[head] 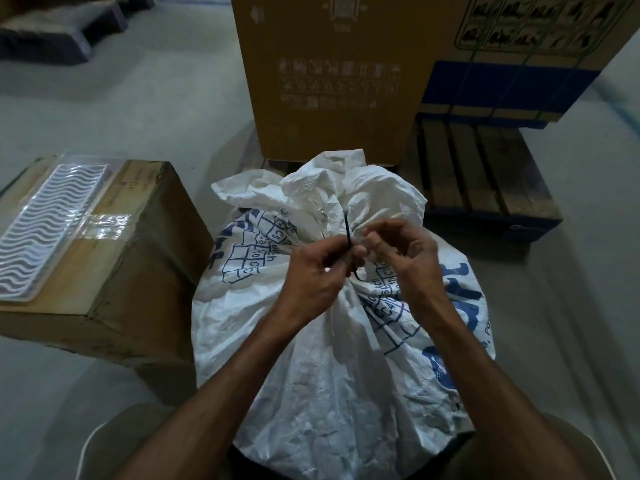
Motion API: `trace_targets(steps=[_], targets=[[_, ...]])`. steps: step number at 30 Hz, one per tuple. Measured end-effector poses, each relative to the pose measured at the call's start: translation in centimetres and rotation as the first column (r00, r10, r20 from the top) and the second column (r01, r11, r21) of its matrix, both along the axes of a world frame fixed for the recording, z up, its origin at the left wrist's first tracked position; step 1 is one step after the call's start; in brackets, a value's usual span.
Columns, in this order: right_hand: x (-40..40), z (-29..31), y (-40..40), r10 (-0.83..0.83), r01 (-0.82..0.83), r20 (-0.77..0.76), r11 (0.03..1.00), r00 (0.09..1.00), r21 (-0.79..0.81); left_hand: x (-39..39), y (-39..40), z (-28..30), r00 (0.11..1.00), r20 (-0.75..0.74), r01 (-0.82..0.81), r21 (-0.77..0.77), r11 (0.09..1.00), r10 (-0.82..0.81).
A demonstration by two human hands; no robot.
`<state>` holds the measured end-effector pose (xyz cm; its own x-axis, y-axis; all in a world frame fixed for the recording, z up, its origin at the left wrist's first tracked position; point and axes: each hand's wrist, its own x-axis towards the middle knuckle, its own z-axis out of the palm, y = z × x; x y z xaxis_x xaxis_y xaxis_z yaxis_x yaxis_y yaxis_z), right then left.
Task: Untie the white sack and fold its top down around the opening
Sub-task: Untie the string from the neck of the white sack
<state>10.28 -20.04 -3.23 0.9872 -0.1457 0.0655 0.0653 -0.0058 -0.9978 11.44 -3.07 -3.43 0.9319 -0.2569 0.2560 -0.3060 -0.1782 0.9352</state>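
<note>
A: What sits under the hands?
B: The white sack (pixel 311 341), upright, its gathered neck right at the fingertips, the loose top bunched beyond them.
A: And the hands?
B: The left hand (pixel 317 271) pinches the dark tie (pixel 347 233). The right hand (pixel 405 252), just beside, is curled, fingertips at the knot; whether it grips, I cannot tell.

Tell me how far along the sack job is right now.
Early stage. Nothing looks finished: the white sack is gathered tight at the neck, with its top bunched up above. In hand: the left hand pinches the dark tie at the neck, and the right hand works at the neck beside it. Left to do: get the tie off, open the mouth, and fold the top down around the opening.
</note>
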Motion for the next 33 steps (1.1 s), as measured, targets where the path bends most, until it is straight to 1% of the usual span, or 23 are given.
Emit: trace_targets(steps=[1,3,5,8,10,14,17,18,19,21,23,25,28,31,33], targets=[[0.1,-0.2,0.1,0.058,-0.06,-0.034,0.996,0.998,-0.061,0.1,0.1,0.4,0.998,-0.055,-0.02,-0.072,0.997,0.016],[0.2,-0.4,0.6,0.145,-0.15,-0.072,0.986,0.987,-0.072,0.7,0.4,1.0,0.988,-0.145,-0.088,-0.18,0.98,0.063],[0.3,-0.8,1.3,0.182,-0.189,-0.077,0.977,0.98,-0.097,1.7,1.0,1.1,0.966,-0.208,-0.204,-0.242,0.949,0.154],[1.0,-1.7,1.8,0.165,-0.172,-0.052,0.967,0.985,-0.186,3.0,1.7,0.7,0.917,-0.31,-0.343,-0.295,0.892,0.25],[1.5,-1.7,1.9,0.132,-0.139,-0.045,0.967,0.99,-0.213,3.4,1.7,0.3,0.885,-0.381,-0.402,-0.338,0.851,0.267],[2.1,-2.0,1.8,0.105,-0.108,-0.025,0.942,0.994,-0.317,4.0,1.7,-0.4,0.823,-0.488,-0.507,-0.401,0.763,0.29],[2.3,-2.4,1.5,0.1,-0.102,-0.024,0.933,0.995,-0.346,4.5,1.9,-0.7,0.77,-0.561,-0.584,-0.425,0.692,0.304],[2.4,-2.6,1.5,0.09,-0.093,-0.026,0.935,0.996,-0.343,4.6,1.9,-0.7,0.768,-0.565,-0.584,-0.426,0.691,0.301],[2.4,-2.7,1.5,0.072,-0.078,-0.03,0.943,0.997,-0.324,4.7,2.0,-0.7,0.781,-0.557,-0.561,-0.423,0.712,0.284],[2.4,-2.6,1.6,0.035,-0.046,-0.045,0.967,0.998,-0.252,4.7,2.0,-0.7,0.833,-0.508,-0.446,-0.382,0.81,0.219],[2.2,-2.3,2.1,0.035,-0.043,-0.05,0.982,0.998,-0.183,4.1,1.6,-0.6,0.883,-0.442,-0.307,-0.297,0.904,0.155],[1.9,-2.0,2.6,0.057,-0.063,-0.046,0.988,0.997,-0.141,3.3,1.2,-0.5,0.918,-0.374,-0.227,-0.231,0.946,0.129],[1.6,-1.7,3.5,0.073,-0.075,-0.021,0.99,0.997,-0.119,2.3,1.4,-0.2,0.946,-0.293,-0.192,-0.155,0.969,0.14],[0.3,-1.1,5.0,0.086,-0.088,-0.02,0.988,0.996,-0.125,0.9,2.6,0.8,0.932,-0.315,-0.241,-0.162,0.957,0.181],[-1.0,-0.8,6.3,0.109,-0.109,-0.009,0.978,0.994,-0.179,-0.5,3.9,1.7,0.922,-0.295,-0.309,-0.171,0.936,0.25]])
